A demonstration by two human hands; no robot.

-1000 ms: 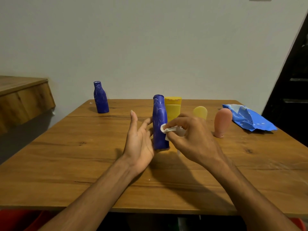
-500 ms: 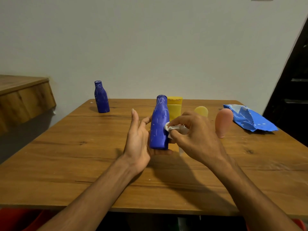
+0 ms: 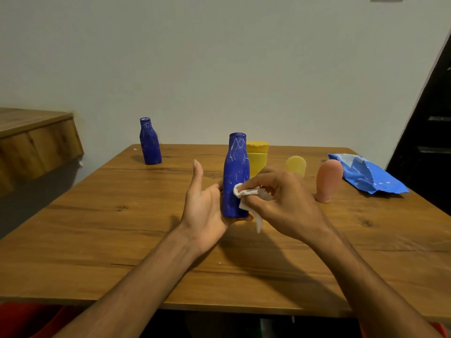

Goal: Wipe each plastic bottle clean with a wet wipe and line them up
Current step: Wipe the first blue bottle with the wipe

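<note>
A blue bottle [image 3: 236, 175] with white scribbles stands upright in my left hand [image 3: 203, 208] above the wooden table [image 3: 102, 230]. My fingers reach behind and under its base, and the thumb points up, off the bottle. My right hand [image 3: 283, 203] pinches a crumpled white wet wipe [image 3: 246, 195] and presses it against the bottle's lower right side. A second scribbled blue bottle [image 3: 150, 141] stands at the far left. Behind my hands are a yellow bottle [image 3: 257, 156], a small yellow bottle [image 3: 295, 164] and a pink bottle [image 3: 327, 180].
A blue wet-wipe pack [image 3: 366, 175] lies at the table's far right, near a dark doorway. A wooden ledge [image 3: 34, 140] juts out at the left, beyond the table. A pale wall stands close behind the table's far edge.
My left hand closed in on the near blue bottle and raised it slightly off the table. The right hand brought the wipe onto the bottle's side.
</note>
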